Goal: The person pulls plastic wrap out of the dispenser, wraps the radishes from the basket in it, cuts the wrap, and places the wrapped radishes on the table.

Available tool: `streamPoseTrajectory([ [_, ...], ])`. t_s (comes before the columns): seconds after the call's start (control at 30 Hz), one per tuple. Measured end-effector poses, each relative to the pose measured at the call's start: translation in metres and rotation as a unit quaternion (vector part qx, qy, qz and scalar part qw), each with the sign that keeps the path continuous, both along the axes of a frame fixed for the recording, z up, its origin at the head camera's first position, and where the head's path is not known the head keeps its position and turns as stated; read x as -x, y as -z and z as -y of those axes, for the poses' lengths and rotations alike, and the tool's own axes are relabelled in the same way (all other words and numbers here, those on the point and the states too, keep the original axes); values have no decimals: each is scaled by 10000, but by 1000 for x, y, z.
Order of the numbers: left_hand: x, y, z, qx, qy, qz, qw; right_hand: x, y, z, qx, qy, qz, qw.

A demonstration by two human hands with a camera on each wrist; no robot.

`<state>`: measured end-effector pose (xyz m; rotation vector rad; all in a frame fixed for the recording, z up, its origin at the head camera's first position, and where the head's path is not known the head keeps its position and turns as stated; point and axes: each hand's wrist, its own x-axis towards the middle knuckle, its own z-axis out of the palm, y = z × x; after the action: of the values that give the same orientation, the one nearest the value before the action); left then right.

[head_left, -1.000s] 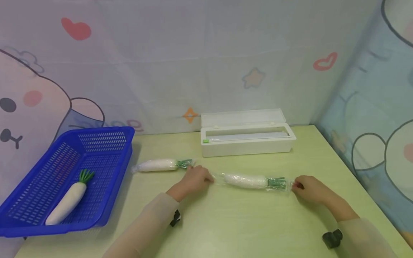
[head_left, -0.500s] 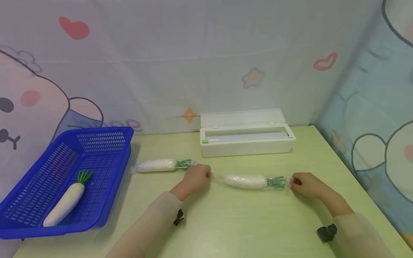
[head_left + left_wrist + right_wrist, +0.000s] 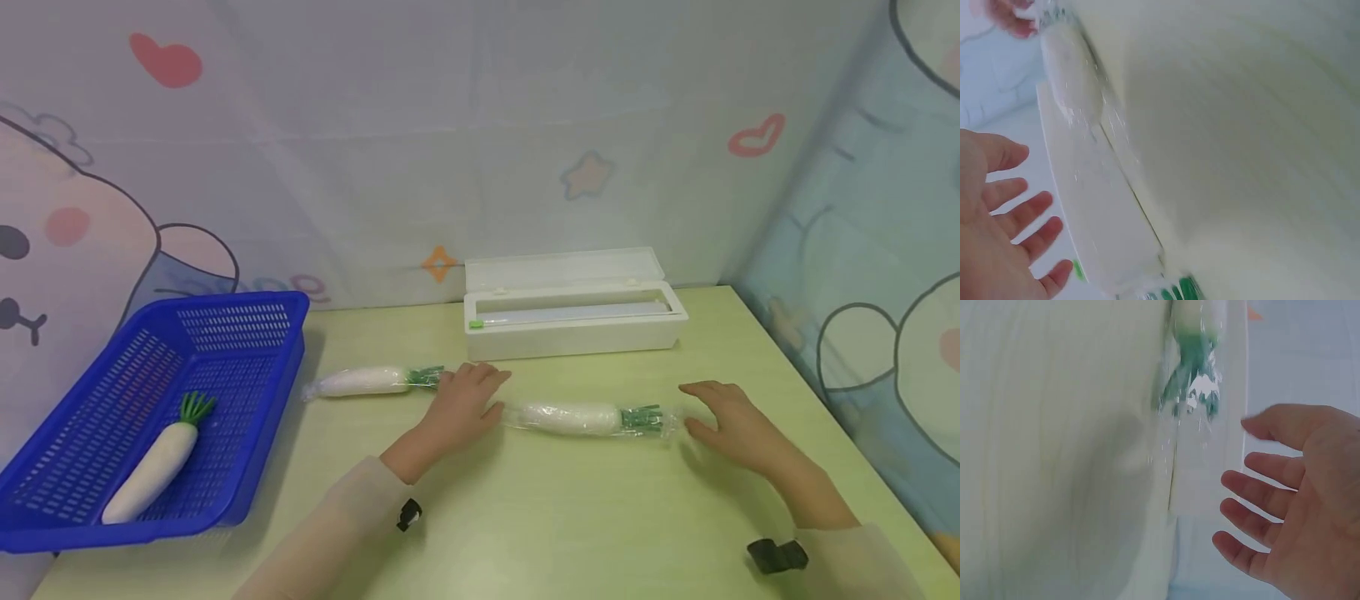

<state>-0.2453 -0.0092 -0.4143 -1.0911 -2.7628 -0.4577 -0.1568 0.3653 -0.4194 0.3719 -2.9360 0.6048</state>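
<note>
A white radish in clear plastic film (image 3: 570,418), with green stems at its right end, lies on the table between my hands. My left hand (image 3: 463,404) hovers by the film's left end, its fingers spread and holding nothing. At the stem end, my right hand (image 3: 738,427) has its thumb and fingers apart, free of the film. Both wrist views show the fingers of the left hand (image 3: 1007,206) and right hand (image 3: 1300,487) relaxed and bare. Another film-wrapped radish (image 3: 367,381) lies to the left, its stem tips partly behind my left hand.
A blue plastic basket (image 3: 288,400) stands at the left with one unwrapped radish (image 3: 153,471) inside. At the back, a white film dispenser box (image 3: 577,340) has its lid raised, with a green slider (image 3: 476,324) at its left. A printed cloth (image 3: 360,150) hangs behind the table (image 3: 540,533).
Both hands were pinching the twisted film ends of the right-hand radish. Now they have let go and their fingers have spread. The wrapped radish stays almost where it was.
</note>
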Motion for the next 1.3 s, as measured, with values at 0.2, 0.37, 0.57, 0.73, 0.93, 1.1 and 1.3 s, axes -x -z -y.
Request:
streamPoseTrajectory([
  [0.2,-6,5,-13,1127,-103,135,9935,2,4,15,-285,-157,250,9992],
  [0.37,-6,10,-14,1280,-122,475,9906,6,14,17,-551,-259,315,9976],
  [0.57,2,17,-10,1229,244,790,9890,10,22,13,-347,-341,416,9979],
  [0.73,16,24,-13,1403,333,666,9873,11,22,15,97,-215,672,9975],
  [0.93,26,22,-6,1083,550,949,9881,6,19,20,365,-19,615,9974],
  [1.1,36,11,10,-500,680,2458,9656,-9,9,23,1106,472,326,9922],
  [1.3,45,1,27,-2810,592,4202,8608,-30,-8,39,3018,769,-297,9498],
])
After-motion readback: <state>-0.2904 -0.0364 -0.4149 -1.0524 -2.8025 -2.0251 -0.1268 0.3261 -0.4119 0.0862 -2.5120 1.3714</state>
